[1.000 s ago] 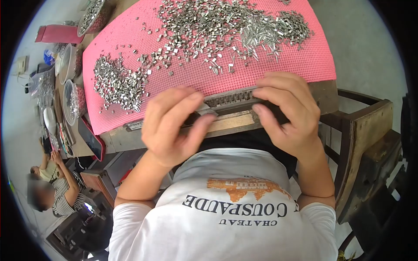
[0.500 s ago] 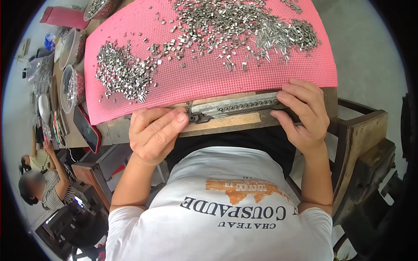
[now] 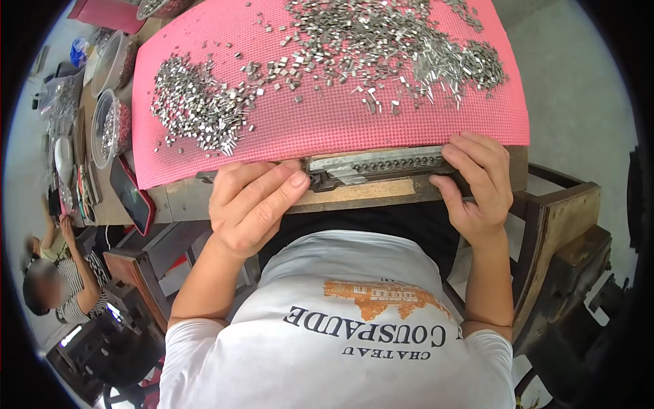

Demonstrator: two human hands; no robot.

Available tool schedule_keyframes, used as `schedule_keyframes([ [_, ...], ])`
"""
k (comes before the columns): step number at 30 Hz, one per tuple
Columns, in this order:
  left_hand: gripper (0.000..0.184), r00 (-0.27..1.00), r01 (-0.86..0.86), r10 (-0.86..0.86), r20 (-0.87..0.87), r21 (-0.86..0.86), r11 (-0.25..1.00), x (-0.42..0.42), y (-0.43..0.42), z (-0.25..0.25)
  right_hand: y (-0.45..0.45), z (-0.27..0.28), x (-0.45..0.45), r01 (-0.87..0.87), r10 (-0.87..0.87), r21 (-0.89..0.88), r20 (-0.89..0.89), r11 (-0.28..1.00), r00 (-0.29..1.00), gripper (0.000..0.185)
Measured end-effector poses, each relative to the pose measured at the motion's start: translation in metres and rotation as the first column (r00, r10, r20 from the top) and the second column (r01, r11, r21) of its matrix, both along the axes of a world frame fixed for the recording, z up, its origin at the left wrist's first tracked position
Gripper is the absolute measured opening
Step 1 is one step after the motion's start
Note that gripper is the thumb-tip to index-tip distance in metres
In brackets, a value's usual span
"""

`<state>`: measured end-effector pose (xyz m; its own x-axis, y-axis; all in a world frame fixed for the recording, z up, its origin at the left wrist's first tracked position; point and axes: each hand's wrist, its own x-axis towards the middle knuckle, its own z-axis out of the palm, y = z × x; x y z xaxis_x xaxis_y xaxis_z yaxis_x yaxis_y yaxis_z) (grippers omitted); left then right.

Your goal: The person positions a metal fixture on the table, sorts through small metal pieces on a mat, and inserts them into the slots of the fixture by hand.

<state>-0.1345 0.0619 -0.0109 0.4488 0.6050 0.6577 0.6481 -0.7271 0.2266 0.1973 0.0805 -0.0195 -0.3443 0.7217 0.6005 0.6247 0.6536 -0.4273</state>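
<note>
Insp.: my L hand (image 3: 252, 204) grips metal fixture (image 3: 381, 162) at L end, fingers bunched; my R hand (image 3: 482, 187) holds R end, thumb-finger gap narrow.

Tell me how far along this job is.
Looks done: a row of small parts lines the metal bar. In hand: that bar, with the left hand and right hand at its ends. Apparently left: loose metal pieces heaped on the pink mat; how many are needed, I can't tell.

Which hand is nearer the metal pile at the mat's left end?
Left. The left hand is in front of the metal pile, slightly right; the right hand is much farther right.
</note>
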Motion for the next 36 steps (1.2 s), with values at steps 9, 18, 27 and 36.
schedule_keyframes([
  [9, 0.037, 0.996, -0.078, 0.081, 0.024, -0.11, 0.991, -0.005, -0.002, 0.001, -0.006, 0.019, -0.012, 0.042, -0.031, -0.048, 0.204, 0.998, 0.978, 0.05],
  [18, 0.041, 0.986, -0.034, 0.06, 0.153, -0.169, 0.985, 0.003, 0.0, 0.003, 0.03, 0.052, -0.058, -0.144, 0.182, -0.155, 0.271, 0.977, 0.945, 0.048],
  [27, 0.038, 0.983, -0.031, 0.06, 0.172, -0.167, 0.985, 0.003, -0.002, -0.003, 0.104, 0.042, -0.133, -0.283, 0.314, -0.138, 0.389, 0.949, 0.866, 0.045],
  [36, 0.041, 0.977, 0.002, 0.046, 0.208, -0.224, 0.975, 0.0, -0.002, -0.001, 0.054, 0.055, -0.113, -0.247, 0.305, -0.185, 0.444, 0.951, 0.842, 0.041],
])
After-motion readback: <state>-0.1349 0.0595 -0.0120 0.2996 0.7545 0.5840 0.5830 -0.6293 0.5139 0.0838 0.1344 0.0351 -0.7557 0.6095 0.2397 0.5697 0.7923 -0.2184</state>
